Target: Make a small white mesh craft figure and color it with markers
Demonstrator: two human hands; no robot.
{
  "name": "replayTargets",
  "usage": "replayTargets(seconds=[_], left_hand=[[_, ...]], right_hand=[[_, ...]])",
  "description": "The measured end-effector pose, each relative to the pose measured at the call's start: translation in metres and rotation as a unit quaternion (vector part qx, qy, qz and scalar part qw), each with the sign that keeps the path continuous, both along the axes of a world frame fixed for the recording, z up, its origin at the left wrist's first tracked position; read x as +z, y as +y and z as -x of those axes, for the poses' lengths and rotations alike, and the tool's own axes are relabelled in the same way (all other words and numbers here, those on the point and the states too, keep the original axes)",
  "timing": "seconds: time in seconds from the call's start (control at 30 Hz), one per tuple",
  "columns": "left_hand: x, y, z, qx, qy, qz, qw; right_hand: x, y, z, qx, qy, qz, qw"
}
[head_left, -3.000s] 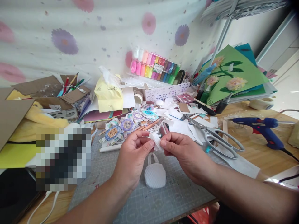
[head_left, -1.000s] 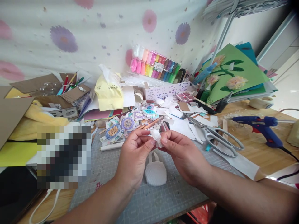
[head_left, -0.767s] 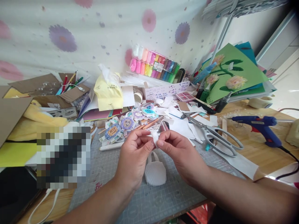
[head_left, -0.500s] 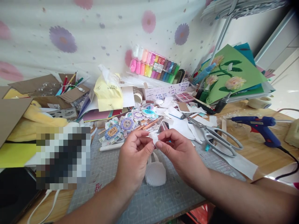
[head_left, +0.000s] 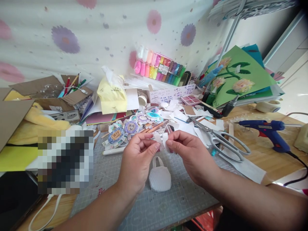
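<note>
Between my two hands, above the cutting mat [head_left: 115,199], is a small white strip [head_left: 165,138] that looks folded or looped. My left hand [head_left: 141,152] pinches its left end between thumb and fingers. The other end is pinched by my right hand [head_left: 184,146]. Whether the strip is paper or fabric I cannot make out. Just below my hands, a tiny white textured handbag [head_left: 160,178] with a looped handle rests on the mat and touches neither hand.
Large grey scissors [head_left: 216,138] and a blue glue gun [head_left: 264,126] with its cord lie to the right. Behind my hands are paper scraps [head_left: 187,130] and round decorated pieces [head_left: 117,134]. A yellow tissue pack [head_left: 112,98] and a cardboard box [head_left: 45,104] stand at back left.
My right hand has shifted slightly right, widening the gap between my hands. More of the white strip now shows, and the handbag's handle is less covered.
</note>
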State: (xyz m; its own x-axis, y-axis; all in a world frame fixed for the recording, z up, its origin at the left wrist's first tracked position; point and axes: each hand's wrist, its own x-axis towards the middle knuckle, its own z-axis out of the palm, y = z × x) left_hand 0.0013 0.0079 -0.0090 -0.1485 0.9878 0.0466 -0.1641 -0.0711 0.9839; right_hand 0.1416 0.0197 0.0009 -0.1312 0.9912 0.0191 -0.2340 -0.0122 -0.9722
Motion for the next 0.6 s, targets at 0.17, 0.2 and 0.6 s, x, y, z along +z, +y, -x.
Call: replayTargets(seconds=[0.17,0.2,0.6], left_hand=[[0.0022,-0.0002,-0.0016,-0.017,-0.025,0.019,0.999],[0.0028,-0.0008,-0.002,-0.021,-0.032,0.021,0.999],[0.0043,-0.0027,-0.0032,-0.028,-0.032,0.017,0.999]], right_hand=[[-0.0008,-0.0005,0.0016,-0.001,-0.017,0.003,1.0],[-0.0008,-0.0006,0.0021,-0.004,-0.021,0.004,1.0],[-0.0018,-0.0038,0.0061,-0.018,-0.014,0.001,1.0]])
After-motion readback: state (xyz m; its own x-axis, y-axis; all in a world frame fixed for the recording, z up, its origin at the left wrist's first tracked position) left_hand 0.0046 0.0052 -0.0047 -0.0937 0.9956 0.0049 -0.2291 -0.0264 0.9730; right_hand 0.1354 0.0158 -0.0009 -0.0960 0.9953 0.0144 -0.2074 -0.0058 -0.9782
